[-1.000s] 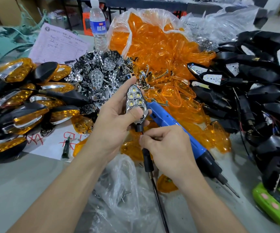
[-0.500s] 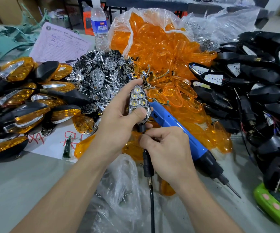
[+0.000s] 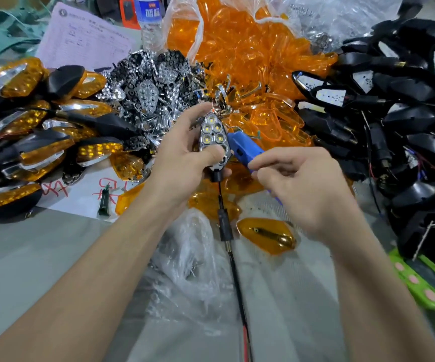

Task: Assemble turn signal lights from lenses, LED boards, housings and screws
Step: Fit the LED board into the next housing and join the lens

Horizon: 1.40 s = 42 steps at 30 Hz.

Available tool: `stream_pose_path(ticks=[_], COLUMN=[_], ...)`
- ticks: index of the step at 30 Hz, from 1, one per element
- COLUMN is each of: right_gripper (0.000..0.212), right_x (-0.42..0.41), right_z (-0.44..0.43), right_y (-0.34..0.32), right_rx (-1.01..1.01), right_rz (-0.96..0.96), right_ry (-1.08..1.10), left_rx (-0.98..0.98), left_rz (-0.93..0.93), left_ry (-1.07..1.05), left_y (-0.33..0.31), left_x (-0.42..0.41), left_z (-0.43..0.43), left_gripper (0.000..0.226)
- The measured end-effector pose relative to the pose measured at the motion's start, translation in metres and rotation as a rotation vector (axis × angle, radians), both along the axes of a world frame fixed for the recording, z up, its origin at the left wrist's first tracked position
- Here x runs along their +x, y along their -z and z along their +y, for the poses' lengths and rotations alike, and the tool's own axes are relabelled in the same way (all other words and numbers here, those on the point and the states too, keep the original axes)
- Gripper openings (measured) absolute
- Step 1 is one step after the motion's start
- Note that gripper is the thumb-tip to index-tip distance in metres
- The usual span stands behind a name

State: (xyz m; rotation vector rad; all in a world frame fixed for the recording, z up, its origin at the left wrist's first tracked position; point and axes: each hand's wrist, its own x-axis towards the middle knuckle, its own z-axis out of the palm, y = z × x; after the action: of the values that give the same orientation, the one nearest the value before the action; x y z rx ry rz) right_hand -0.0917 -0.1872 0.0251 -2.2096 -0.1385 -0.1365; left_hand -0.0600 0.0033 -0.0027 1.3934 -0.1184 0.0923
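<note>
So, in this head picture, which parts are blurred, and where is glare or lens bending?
Head view: the right hand is soft and smeared, while the lamp in the left hand is fairly sharp; glare glints on the pile of chrome parts and on the clear bag; the wide lens bends the scene toward the edges.

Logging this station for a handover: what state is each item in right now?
Lamp unit: lens not fitted, held by left hand.
Right hand: fingers curled, grip unclear.
Blue screwdriver: lying among lenses, partly behind right hand.
Lens bag: open.
Loose lens: lying on table, unfitted.
Water bottle: upright.
</note>
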Motion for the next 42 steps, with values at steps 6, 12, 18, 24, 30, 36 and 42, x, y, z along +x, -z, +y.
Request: stream_pose_path(ticks=[6, 12, 18, 24, 30, 36, 42], right_gripper=[0.025, 0.002, 0.019, 0.012, 0.047, 0.031, 0.038], right_x=[-0.030, -0.036, -0.033, -0.057, -0.053, -0.056, -0.049], right_z=[-0.024, 0.007, 0.030, 0.027, 0.023, 0.035, 0.032], right_y=[-0.001, 0.015, 0.028, 0.046, 0.041, 0.039, 0.034], right_rx=[-0.389, -0.547, -0.632, -0.539, -0.565, -0.571, -0.286], right_rz=[0.203, 0.066, -0.321, -0.304, -0.065, 0.013, -0.019], right_ry=[-0.201, 0.025, 0.191, -0.075, 0.083, 0.175, 0.190], left_rx=[0.040, 0.052, 0.067, 0.044, 0.052, 0.022, 0.047], left_rz=[0.045, 0.073, 0.107, 0.106, 0.104, 0.101, 0.074], left_ry=[0.074, 0.107, 0.090, 0.074, 0.085, 0.114, 0.106], left_y=[-0.001, 0.000, 0.000, 0.000, 0.000, 0.001, 0.003], left_x=[-0.003, -0.005, -0.002, -0.003, -0.003, -0.003, -0.002], left_z=[-0.001, -0.002, 0.003, 0.004, 0.004, 0.003, 0.002], left_gripper=[0.056, 0.056, 0.057, 0.058, 0.056, 0.055, 0.055])
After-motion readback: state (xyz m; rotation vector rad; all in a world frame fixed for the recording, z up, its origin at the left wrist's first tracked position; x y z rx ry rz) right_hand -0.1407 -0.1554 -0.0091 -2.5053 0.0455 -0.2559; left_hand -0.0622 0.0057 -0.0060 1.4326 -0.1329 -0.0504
